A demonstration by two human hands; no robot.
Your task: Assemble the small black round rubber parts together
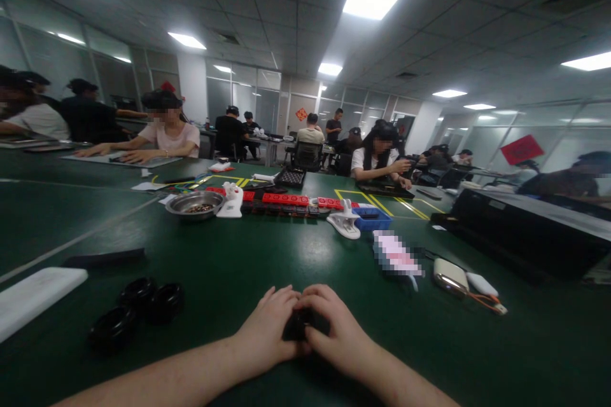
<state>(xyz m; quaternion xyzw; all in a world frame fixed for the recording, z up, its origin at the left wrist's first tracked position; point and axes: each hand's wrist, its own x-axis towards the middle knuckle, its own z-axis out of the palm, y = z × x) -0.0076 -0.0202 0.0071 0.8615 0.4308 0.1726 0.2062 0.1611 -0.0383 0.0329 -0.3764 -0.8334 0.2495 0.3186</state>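
Observation:
My left hand (268, 324) and my right hand (340, 325) meet at the near middle of the green table. Between them is a small shiny black object (300, 323), mostly covered by my fingers, so its exact kind is unclear. The curled right fingers and thumb grip it from the right. My left hand closes around its left side, fingertips touching those of the right. Off to the left lie three glossy black ring-shaped pieces with hollow middles: a front one (112, 325), a back one (137, 292) and a right one (166, 301).
At left are a white block (38, 296) and a black strip (107, 258). Farther back stand a metal bowl (193, 205), red power strips (285, 199), white clamps and a blue tray (373, 219). A beige device (450, 275) and a large black panel (529, 229) occupy the right. Several people sit beyond.

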